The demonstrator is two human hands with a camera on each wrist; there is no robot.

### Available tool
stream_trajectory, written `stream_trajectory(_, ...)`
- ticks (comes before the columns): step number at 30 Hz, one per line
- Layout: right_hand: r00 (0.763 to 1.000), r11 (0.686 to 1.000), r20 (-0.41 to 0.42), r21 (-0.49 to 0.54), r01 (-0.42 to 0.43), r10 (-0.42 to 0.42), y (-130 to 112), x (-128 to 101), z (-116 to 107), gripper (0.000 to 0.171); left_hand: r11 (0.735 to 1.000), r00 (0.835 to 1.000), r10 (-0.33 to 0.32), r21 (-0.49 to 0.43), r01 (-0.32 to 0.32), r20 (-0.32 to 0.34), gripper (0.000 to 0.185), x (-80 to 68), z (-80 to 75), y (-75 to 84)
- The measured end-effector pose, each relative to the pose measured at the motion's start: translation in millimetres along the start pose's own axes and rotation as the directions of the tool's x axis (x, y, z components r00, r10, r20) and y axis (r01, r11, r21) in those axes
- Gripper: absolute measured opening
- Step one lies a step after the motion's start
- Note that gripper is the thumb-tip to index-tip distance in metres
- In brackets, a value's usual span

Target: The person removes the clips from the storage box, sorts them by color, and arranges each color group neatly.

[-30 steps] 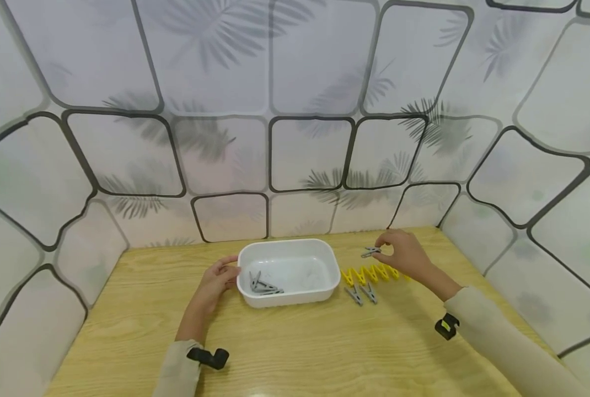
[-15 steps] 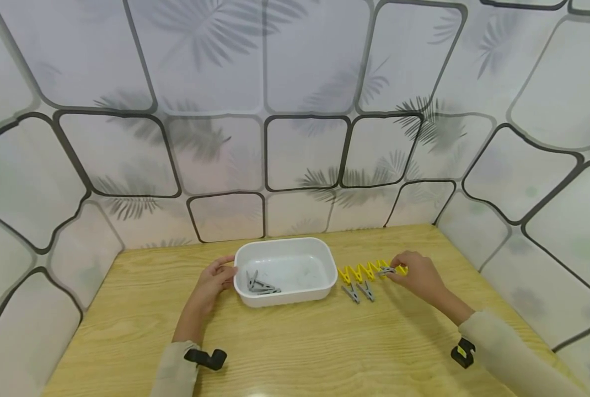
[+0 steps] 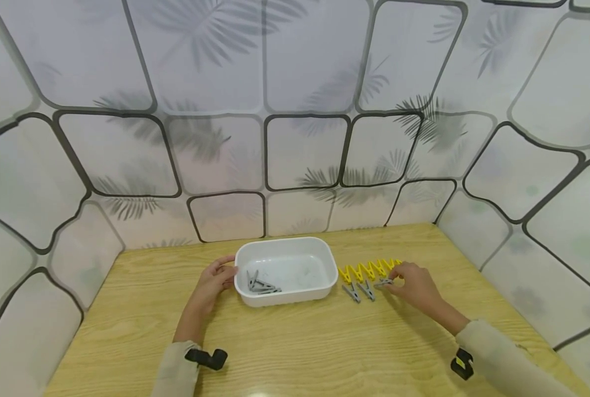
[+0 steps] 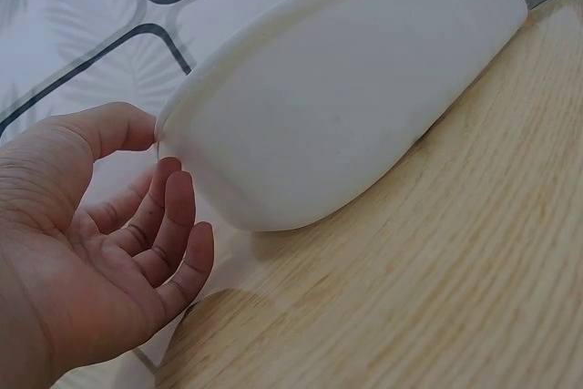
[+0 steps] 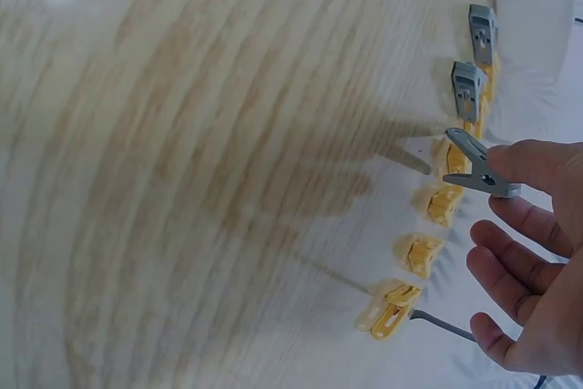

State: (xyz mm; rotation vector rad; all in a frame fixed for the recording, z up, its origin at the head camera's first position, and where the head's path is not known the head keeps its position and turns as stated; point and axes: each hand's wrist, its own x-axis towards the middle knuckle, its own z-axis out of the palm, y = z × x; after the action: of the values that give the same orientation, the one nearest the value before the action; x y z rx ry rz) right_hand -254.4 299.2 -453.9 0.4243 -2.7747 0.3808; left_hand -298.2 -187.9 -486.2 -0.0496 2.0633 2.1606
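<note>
My left hand (image 3: pixel 210 284) holds the left end of a white plastic tub (image 3: pixel 300 296); in the left wrist view its thumb and curled fingers touch the tub's corner. Inside the tub lie several grey clothespins (image 3: pixel 264 286). Between right thumb and index finger, my right hand (image 3: pixel 416 284) pinches a grey clothespin (image 5: pixel 472 166) near the tabletop, in front of a row of yellow clothespins (image 5: pixel 422 255). Two grey clothespins (image 3: pixel 366 291) lie left of it, in front of the same row. In the head view the right fingers partly cover the held clothespin.
The wood-grain table (image 3: pixel 295 342) carries everything. Pale patterned sheets (image 3: pixel 305 154) stand up behind it and along both sides. Black wrist mounts (image 3: pixel 207 358) are strapped over both sleeves.
My right hand has brought the grey clothespin from above and behind the yellow row down to its near side, beside the two grey ones. The left hand stays at the tub.
</note>
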Motion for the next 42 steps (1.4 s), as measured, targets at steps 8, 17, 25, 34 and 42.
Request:
stream_trajectory(8,0.998,0.998,0.015,-0.037,-0.059,0.06,-6,-5,3,0.016,1.0,1.0,-0.013,0.009,0.013,-0.011,0.053,0.9,-1.3,-0.9)
stream_trajectory(17,0.992,0.991,0.028,-0.06,-0.117,0.119,-12,-13,9,0.019,1.0,1.0,-0.013,0.004,0.013,0.002,0.054,0.1,-2.1,-2.1)
stream_trajectory(25,0.99,0.989,0.045,-0.077,-0.129,0.132,-15,-13,13,0.022,1.0,1.0,-0.013,0.0,0.013,0.001,0.054,0.8,-1.7,-2.9)
stream_trajectory(34,0.99,0.988,0.058,-0.089,-0.123,0.128,-16,-10,17,0.026,1.0,1.0,-0.009,-0.007,0.009,0.003,0.054,0.3,-1.1,-2.0)
stream_trajectory(42,0.99,0.988,0.064,-0.098,-0.118,0.125,-19,-6,16,0.023,1.0,1.0,0.002,-0.006,-0.002,-0.007,0.05,1.8,0.1,-2.8)
